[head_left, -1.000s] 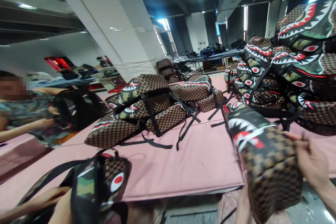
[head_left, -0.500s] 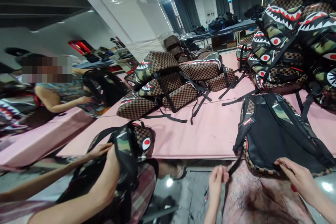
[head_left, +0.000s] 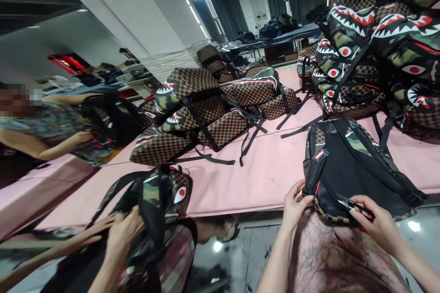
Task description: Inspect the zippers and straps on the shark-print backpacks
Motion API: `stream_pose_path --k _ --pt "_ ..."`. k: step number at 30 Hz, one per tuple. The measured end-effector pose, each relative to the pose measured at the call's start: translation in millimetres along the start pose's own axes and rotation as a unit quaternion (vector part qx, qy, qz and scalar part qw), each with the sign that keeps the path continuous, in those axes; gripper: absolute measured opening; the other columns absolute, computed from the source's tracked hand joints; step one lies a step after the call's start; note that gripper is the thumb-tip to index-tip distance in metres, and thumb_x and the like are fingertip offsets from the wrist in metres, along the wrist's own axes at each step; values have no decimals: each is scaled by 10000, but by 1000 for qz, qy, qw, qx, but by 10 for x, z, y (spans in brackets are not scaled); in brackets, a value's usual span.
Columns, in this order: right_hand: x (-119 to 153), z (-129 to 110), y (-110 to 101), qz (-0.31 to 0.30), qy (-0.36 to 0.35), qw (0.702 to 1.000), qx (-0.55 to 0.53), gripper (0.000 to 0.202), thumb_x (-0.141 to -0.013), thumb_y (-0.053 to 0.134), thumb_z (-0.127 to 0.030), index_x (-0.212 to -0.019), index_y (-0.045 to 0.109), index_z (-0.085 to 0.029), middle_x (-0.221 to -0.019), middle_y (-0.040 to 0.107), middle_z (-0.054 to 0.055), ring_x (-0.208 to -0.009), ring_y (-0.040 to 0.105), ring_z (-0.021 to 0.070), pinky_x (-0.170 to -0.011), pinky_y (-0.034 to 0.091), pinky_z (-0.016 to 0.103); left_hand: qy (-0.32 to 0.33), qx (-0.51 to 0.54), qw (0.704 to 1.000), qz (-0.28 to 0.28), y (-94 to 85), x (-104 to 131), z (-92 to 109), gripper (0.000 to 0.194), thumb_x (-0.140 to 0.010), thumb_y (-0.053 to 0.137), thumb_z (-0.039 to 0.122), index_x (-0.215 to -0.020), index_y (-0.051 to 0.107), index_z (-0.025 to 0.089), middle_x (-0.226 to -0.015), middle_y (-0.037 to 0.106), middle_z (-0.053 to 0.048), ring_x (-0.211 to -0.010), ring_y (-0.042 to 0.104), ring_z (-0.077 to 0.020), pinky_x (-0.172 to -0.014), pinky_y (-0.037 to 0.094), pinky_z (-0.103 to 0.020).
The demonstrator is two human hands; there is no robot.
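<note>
A black backpack [head_left: 354, 169] with checkered edging and camouflage strap patches lies on the pink table [head_left: 220, 197], its strap side facing up. My left hand [head_left: 296, 201] pinches the lower left corner of the backpack, near the end of its strap. In my right hand [head_left: 373, 219] is a small dark tool with a metal tip [head_left: 349, 205], held over the bottom edge of the backpack. A red and white tag [head_left: 321, 155] hangs on the left strap.
At the left, another person's hands [head_left: 125, 229] handle a black backpack [head_left: 151, 192]. Checkered backpacks [head_left: 192, 114] are piled mid-table. Shark-print backpacks [head_left: 350, 50] are stacked at the right. A further person [head_left: 44, 128] stands at the far left.
My left hand has moved up to the backpack's corner. The tool's metal tip now shows at my right hand. The view has swung, so the piles sit further left.
</note>
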State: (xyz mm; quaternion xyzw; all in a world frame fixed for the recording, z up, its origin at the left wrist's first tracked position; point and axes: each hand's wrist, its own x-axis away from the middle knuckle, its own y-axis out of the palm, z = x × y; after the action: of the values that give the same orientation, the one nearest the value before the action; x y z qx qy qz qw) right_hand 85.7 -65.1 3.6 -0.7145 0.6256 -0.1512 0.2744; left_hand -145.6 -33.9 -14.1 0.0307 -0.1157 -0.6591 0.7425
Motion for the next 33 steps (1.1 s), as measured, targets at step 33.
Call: stream_pose_path --k 33 --pt "-352 -8 -171 -49 -284 954 81 134 -856 522 -242 -925 619 -180 -797 702 60 -679 649 144 -619 508 251 -12 14 999 45 425 362 54 525 -558 743 142 -1065 612 183 -948 679 -67 -914 614 -213 -819 490 -321"
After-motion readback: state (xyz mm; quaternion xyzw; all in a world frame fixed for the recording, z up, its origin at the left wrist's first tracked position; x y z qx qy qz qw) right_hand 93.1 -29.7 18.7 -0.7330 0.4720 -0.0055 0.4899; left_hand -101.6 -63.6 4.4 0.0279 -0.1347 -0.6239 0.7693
